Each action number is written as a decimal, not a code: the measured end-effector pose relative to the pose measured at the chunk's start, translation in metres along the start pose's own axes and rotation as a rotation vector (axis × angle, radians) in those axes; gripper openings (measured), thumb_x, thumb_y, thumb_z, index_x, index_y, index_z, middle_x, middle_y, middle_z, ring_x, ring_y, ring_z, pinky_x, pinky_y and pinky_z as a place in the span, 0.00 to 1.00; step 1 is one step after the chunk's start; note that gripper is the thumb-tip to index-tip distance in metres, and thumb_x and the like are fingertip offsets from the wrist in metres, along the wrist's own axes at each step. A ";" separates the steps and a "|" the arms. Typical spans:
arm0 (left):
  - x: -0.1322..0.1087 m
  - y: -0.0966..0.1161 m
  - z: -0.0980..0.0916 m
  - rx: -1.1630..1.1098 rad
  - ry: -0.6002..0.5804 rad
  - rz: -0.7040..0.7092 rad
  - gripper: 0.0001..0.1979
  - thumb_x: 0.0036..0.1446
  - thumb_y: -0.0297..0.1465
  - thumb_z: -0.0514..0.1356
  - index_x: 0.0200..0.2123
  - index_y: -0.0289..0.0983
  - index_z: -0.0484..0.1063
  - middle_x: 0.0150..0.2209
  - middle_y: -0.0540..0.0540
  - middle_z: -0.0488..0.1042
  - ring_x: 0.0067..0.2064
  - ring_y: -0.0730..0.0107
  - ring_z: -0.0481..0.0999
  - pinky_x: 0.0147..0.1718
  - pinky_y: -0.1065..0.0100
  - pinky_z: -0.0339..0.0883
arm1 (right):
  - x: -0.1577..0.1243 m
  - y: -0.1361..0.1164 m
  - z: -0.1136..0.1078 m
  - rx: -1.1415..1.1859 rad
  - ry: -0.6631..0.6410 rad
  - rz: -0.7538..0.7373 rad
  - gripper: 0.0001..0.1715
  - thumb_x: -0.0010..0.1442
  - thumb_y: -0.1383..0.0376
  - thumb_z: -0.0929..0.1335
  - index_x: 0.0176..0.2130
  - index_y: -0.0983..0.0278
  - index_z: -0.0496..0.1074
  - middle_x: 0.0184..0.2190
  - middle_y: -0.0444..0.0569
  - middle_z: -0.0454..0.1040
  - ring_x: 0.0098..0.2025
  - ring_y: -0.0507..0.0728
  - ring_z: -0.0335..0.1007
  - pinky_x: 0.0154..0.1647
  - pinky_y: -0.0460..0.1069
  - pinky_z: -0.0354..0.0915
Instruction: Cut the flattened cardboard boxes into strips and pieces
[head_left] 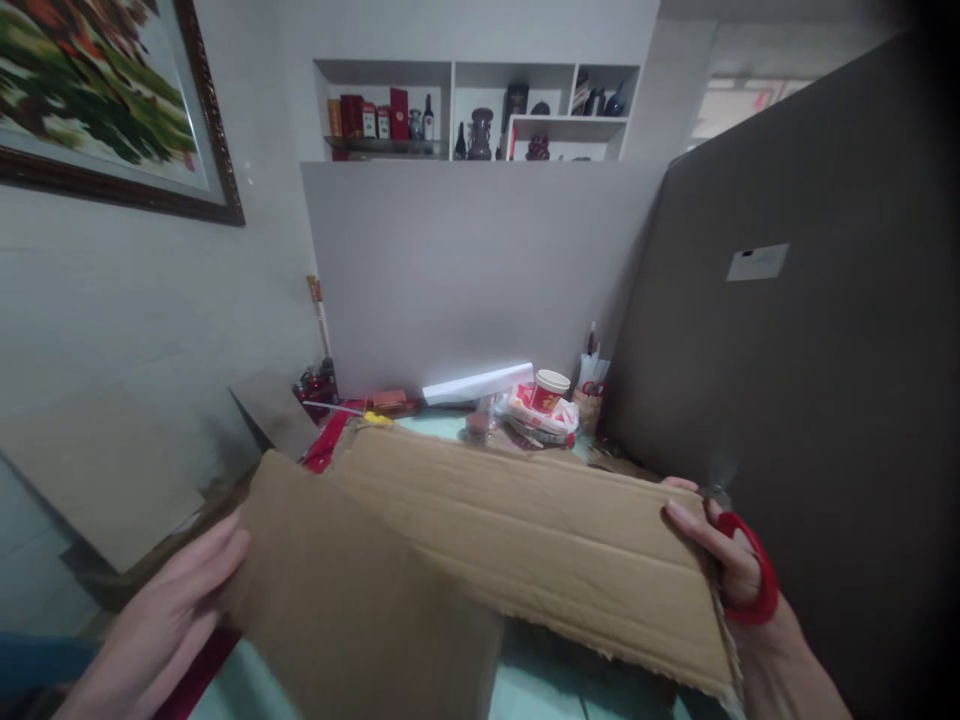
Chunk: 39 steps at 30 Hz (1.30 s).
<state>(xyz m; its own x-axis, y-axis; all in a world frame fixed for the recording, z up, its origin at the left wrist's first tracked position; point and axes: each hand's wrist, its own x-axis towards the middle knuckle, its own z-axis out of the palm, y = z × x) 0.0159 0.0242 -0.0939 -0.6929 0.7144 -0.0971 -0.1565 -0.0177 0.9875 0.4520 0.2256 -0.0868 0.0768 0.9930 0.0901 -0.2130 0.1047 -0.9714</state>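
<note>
A long strip of brown cardboard with creases and a ragged lower edge stretches across the middle. My right hand grips its right end, the thumb on the near face. Red scissor handles loop around that hand, the blades mostly hidden. A smoother cardboard piece lies nearer on the left and overlaps the strip's left part. My left hand is closed on the left edge of this nearer piece, its fingers slightly blurred. Whether the two pieces are joined I cannot tell.
Behind the cardboard on the pale green surface are a paper cup, a white roll, plastic packets and a pen holder. Grey panels stand at the back and right. A red strip lies at the left.
</note>
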 end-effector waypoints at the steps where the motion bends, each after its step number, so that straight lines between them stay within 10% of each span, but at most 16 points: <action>1: 0.006 0.004 0.007 -0.029 -0.023 -0.011 0.40 0.41 0.49 0.72 0.57 0.41 0.71 0.52 0.41 0.80 0.55 0.46 0.76 0.54 0.54 0.72 | -0.002 0.000 0.002 -0.001 -0.012 0.028 0.26 0.38 0.54 0.78 0.37 0.60 0.73 0.28 0.49 0.78 0.29 0.66 0.77 0.25 0.54 0.69; 11: 0.035 -0.007 0.047 0.154 -0.123 0.149 0.27 0.53 0.48 0.65 0.51 0.39 0.73 0.47 0.44 0.80 0.53 0.47 0.76 0.45 0.58 0.72 | 0.000 0.003 -0.003 -0.008 -0.024 0.072 0.27 0.40 0.51 0.77 0.39 0.57 0.71 0.28 0.47 0.77 0.31 0.66 0.76 0.27 0.54 0.69; 23: 0.045 -0.021 0.041 0.461 -0.094 0.263 0.23 0.51 0.55 0.61 0.37 0.43 0.69 0.38 0.50 0.76 0.43 0.54 0.75 0.39 0.65 0.66 | 0.012 0.014 -0.010 -0.008 -0.028 0.102 0.29 0.38 0.52 0.80 0.39 0.59 0.75 0.35 0.47 0.80 0.39 0.67 0.77 0.33 0.53 0.71; 39: 0.041 -0.030 0.049 0.446 0.088 0.351 0.23 0.48 0.47 0.65 0.45 0.42 0.80 0.52 0.44 0.80 0.61 0.46 0.71 0.61 0.52 0.63 | 0.031 0.028 -0.026 -0.045 -0.026 0.143 0.28 0.36 0.51 0.81 0.37 0.57 0.79 0.39 0.50 0.82 0.44 0.72 0.78 0.37 0.57 0.78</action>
<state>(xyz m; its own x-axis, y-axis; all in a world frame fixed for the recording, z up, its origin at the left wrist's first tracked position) 0.0272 0.0885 -0.1214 -0.7085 0.6580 0.2549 0.3921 0.0668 0.9175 0.4734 0.2579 -0.1174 0.0236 0.9987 -0.0452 -0.1758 -0.0403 -0.9836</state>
